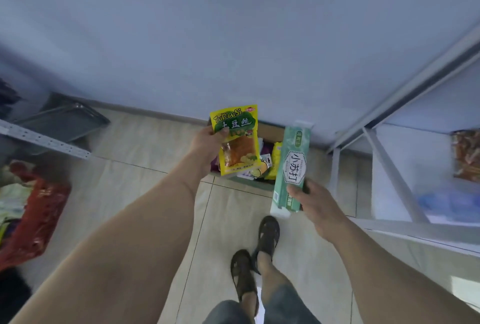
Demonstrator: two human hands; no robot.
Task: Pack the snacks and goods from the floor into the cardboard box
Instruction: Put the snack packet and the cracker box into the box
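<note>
My left hand (207,142) pinches a yellow and green snack packet (237,142) by its left edge, held upright above the cardboard box (270,130). My right hand (311,204) grips a long green and white carton (292,167) near its lower end, just right of the box. The box stands on the floor against the wall and holds several coloured packets (265,167). Most of the box is hidden behind the two held items.
A white metal rack (384,157) stands at the right with a packet (466,154) on a shelf. A grey shelf rail (44,139) and red bags (36,214) lie at the left. My sandalled feet (255,253) stand on beige floor tiles.
</note>
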